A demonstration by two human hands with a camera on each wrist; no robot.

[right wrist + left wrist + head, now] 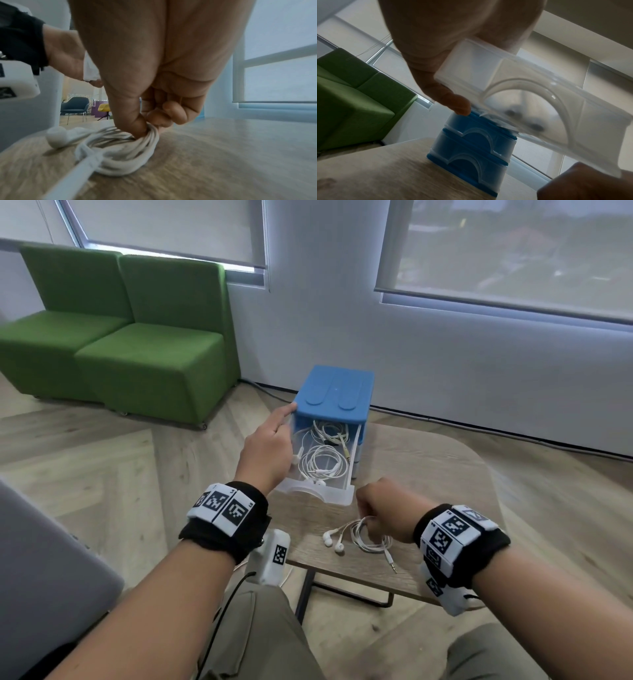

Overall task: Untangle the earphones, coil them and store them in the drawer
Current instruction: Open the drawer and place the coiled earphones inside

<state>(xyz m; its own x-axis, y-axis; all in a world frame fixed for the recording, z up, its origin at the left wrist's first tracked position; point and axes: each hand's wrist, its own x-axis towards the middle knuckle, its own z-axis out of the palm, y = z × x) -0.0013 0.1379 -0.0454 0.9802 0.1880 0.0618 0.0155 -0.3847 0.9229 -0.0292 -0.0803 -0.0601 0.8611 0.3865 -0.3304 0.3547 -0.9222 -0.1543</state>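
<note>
Right hand [380, 508] grip pinching coiled earphones [366, 537] on table [428, 474], left hand [270, 443] gripping open drawer [315, 491]

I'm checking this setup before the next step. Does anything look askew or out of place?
Nothing is damaged or spilled. The top drawer is pulled far out of the blue drawer unit and already holds other earphone cables.
</note>
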